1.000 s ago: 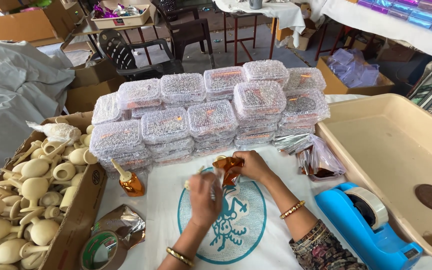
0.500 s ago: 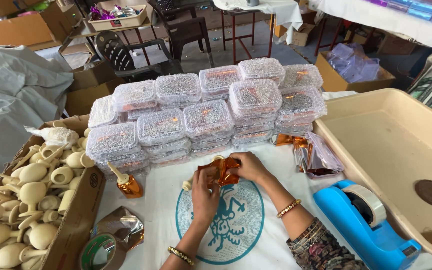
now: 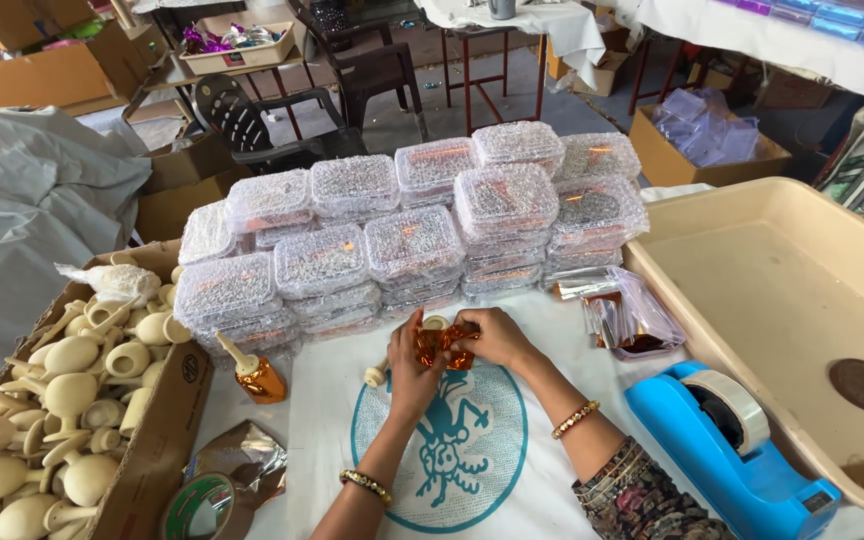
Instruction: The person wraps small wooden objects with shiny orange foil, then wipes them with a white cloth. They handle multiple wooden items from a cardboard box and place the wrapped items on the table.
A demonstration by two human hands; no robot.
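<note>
Left hand (image 3: 409, 362) and right hand (image 3: 493, 336) both gripping orange foil-wrapped piece (image 3: 442, 343) over white printed cloth (image 3: 332, 440), stacked clear boxes (image 3: 407, 235) behind.

A small packing workshop: stacked clear plastic boxes (image 3: 422, 235) crowd the table, a cardboard box of unfinished wooden pieces (image 3: 62, 400) sits alongside, with a blue tape dispenser (image 3: 727, 440) and cartons (image 3: 27, 75) behind.
</note>
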